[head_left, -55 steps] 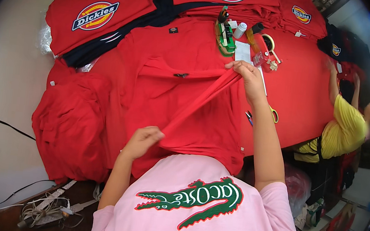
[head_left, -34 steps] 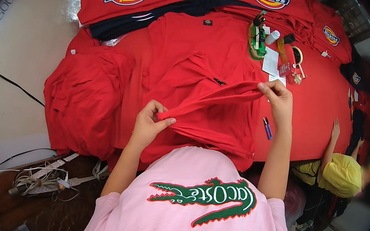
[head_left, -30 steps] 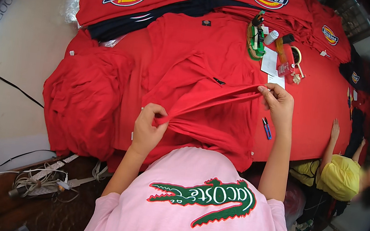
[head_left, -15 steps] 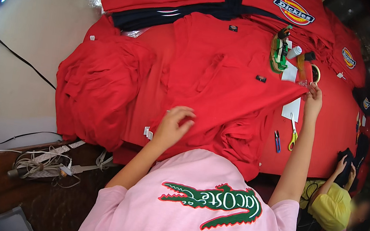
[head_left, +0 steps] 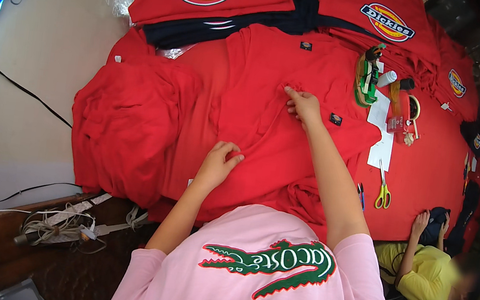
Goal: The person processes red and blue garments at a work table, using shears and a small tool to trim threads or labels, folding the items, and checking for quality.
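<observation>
Red shirt (head_left: 291, 150) lies rumpled; I have the fingers of my left hand (head_left: 216, 164) and right hand (head_left: 305, 108) pinching its cloth.

The right hand (head_left: 301, 105) hides part of the red shirt (head_left: 290, 153); a co-worker's head (head_left: 465, 279) is blurred.

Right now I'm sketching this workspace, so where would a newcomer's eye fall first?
Probably on the green crocodile on the wearer's pink shirt, bottom centre. Next, the right hand pinches the red garment mid-table, the left hand lower left. Yellow-handled scissors stand out against the red tabletop at right.
</observation>
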Demonstrator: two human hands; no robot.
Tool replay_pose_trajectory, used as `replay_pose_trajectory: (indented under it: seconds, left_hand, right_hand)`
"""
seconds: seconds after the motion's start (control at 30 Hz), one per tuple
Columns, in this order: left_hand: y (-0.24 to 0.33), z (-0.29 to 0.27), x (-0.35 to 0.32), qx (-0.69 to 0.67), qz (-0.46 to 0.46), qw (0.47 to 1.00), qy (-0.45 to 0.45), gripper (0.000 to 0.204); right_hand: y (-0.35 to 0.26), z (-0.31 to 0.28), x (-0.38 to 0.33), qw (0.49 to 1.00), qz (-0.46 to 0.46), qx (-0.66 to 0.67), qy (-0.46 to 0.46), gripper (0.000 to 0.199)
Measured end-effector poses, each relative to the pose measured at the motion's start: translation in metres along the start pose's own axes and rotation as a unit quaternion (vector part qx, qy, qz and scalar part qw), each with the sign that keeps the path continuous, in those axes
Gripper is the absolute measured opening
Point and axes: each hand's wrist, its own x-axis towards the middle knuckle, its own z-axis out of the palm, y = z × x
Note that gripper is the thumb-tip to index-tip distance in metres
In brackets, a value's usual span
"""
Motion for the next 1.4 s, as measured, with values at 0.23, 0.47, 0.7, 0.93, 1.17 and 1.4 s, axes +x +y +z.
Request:
replay_pose_trajectory:
  seconds: [0.23,0.47,0.7,0.93,1.17,1.4]
  left_hand:
    - [0.013,-0.018,-0.022,-0.435,-0.157,0.883,-0.076,0.030]
    - [-0.002,-0.027,-0.019,-0.597,-0.167,0.785,-0.013,0.037]
    - [0.036,-0.033,-0.035,-0.337,0.027,0.941,-0.027,0.008]
    - [0.082,-0.019,-0.072,-0.020,0.239,0.961,0.135,0.034]
    - [0.093,-0.006,-0.093,0.085,0.420,0.897,0.110,0.030]
    - [0.094,0.001,-0.097,0.073,0.477,0.868,0.115,0.024]
  right_hand:
    - [-0.023,-0.042,0.006,0.995,0.022,0.089,0.028,0.014]
    - [-0.094,-0.113,-0.084,0.948,0.047,0.293,-0.113,0.010]
    - [-0.089,-0.161,-0.164,0.936,-0.138,0.301,-0.117,0.030]
    - [-0.020,-0.174,-0.208,0.875,-0.241,-0.306,0.289,0.030]
    - [0.031,-0.198,-0.210,0.948,-0.224,0.106,0.202,0.024]
    - [0.053,-0.222,-0.207,0.782,-0.332,0.522,-0.079,0.019]
